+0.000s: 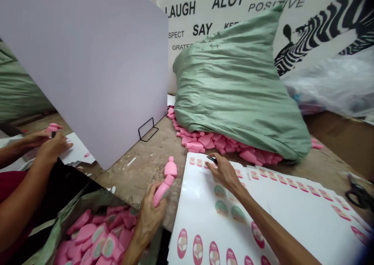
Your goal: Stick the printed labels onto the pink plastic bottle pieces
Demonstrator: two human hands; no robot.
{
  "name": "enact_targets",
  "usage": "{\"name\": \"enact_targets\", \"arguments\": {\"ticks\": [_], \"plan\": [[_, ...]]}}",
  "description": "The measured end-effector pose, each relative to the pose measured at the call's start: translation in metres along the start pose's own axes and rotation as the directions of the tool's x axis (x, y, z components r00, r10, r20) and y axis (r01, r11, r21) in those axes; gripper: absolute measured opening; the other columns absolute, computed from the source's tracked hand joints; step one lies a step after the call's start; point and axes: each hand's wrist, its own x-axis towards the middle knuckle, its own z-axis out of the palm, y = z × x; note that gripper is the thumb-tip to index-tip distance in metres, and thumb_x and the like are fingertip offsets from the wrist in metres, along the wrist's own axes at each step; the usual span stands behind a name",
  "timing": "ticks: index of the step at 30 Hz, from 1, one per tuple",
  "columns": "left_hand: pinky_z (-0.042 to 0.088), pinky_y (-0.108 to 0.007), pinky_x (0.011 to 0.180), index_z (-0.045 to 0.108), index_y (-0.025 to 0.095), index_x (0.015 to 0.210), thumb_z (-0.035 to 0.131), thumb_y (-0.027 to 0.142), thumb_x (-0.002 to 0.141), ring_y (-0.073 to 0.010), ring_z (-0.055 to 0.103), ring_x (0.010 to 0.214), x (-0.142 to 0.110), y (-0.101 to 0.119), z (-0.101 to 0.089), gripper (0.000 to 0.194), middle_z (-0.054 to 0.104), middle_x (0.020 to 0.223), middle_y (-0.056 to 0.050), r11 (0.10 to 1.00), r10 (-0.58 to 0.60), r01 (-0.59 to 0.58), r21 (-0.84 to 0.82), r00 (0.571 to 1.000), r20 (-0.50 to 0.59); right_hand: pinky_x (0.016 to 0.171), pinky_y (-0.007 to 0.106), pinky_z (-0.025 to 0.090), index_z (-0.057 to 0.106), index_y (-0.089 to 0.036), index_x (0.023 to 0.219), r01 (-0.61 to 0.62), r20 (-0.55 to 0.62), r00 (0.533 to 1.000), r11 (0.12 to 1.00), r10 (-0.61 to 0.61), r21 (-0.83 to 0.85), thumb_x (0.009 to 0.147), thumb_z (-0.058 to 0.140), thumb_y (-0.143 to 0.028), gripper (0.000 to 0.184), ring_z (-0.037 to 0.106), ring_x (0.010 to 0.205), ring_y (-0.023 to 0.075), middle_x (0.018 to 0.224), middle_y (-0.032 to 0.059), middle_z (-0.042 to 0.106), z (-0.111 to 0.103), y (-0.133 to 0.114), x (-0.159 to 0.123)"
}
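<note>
My left hand [150, 212] is closed round a small pink bottle [162, 191], whose far end points toward a second pink bottle [170, 167] on the table. The two bottles touch or nearly touch; I cannot tell which. Over the top of a white sheet of stickers [201, 202], my right hand [224, 172] grips a small dark tool [212, 159], its exact kind unclear. Pink oval stickers line the sheet's top and bottom, with several green-and-tan ones between. Below my left hand, an open green sack [62, 222] holds many pink bottles, some with labels on them.
A green sack [230, 90] spills pink bottles [204, 140] behind the sheets. More sticker sheets [295, 210] and black scissors [358, 193] lie at right. A tall pale board [108, 74] with a black wire stand [148, 129] separates off another person's hands [54, 144] at left.
</note>
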Motion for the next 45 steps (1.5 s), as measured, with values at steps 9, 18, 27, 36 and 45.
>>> {"name": "enact_targets", "arguments": {"ticks": [9, 18, 27, 36, 45], "plan": [[0.045, -0.039, 0.092, 0.054, 0.014, 0.117, 0.048, 0.027, 0.08, -0.0243, 0.06, 0.1, 0.025, -0.033, -0.004, 0.04, 0.063, 0.108, -0.012, 0.951, 0.032, -0.045, 0.305, 0.998, 0.047, 0.084, 0.036, 0.035, 0.062, -0.017, 0.096, 0.139, 0.001, 0.99, 0.983, -0.14, -0.118, 0.076, 0.056, -0.02, 0.021, 0.051, 0.1, 0.027, 0.101, 0.0131, 0.063, 0.037, -0.017, 0.087], [0.03, -0.048, 0.106, 0.055, 0.013, 0.119, 0.054, 0.031, 0.082, -0.0316, 0.039, 0.126, 0.017, 0.005, -0.016, 0.041, 0.046, 0.133, -0.018, 0.892, 0.263, -0.185, 0.411, 0.954, -0.141, 0.055, 0.024, 0.033, 0.058, -0.018, 0.081, -0.033, 0.152, 0.988, 0.951, -0.015, 0.307, 0.088, 0.037, -0.049, 0.038, 0.041, 0.058, 0.0116, 0.065, -0.0018, 0.048, -0.019, -0.022, -0.011], [0.049, -0.029, 0.084, 0.059, 0.015, 0.115, 0.062, 0.039, 0.082, -0.0206, 0.064, 0.096, -0.033, 0.07, 0.067, 0.041, 0.067, 0.109, -0.011, 0.749, -0.041, 0.342, -0.567, 0.879, 0.475, 0.054, 0.024, 0.032, 0.056, -0.018, 0.072, -0.294, 0.429, 0.9, 0.628, -0.07, 0.72, 0.086, 0.049, -0.05, 0.036, 0.037, 0.058, 0.0092, 0.065, -0.0035, 0.046, -0.05, -0.049, -0.131], [0.056, -0.029, 0.073, 0.061, 0.01, 0.104, 0.073, 0.03, 0.073, -0.0168, 0.068, 0.076, -0.038, 0.071, 0.085, 0.039, 0.066, 0.108, -0.013, 0.57, -0.247, 0.582, -0.58, 0.795, 0.554, 0.064, 0.031, 0.037, 0.055, -0.021, 0.091, -0.197, -0.032, 0.979, 0.972, 0.203, 0.126, 0.09, 0.041, -0.036, 0.02, 0.053, 0.069, 0.0183, 0.079, 0.0046, 0.062, -0.04, 0.027, -0.138], [0.058, -0.032, 0.068, 0.055, 0.016, 0.113, 0.068, 0.041, 0.076, -0.0208, 0.07, 0.073, -0.043, 0.059, 0.115, 0.046, 0.065, 0.09, -0.007, 0.749, -0.221, 0.452, -0.484, 0.86, 0.461, 0.066, 0.032, 0.029, 0.056, -0.018, 0.081, 0.031, -0.117, 0.992, 0.98, -0.055, -0.197, 0.092, 0.044, -0.026, 0.018, 0.05, 0.074, 0.0191, 0.074, 0.0048, 0.061, -0.015, 0.026, -0.134]]}}
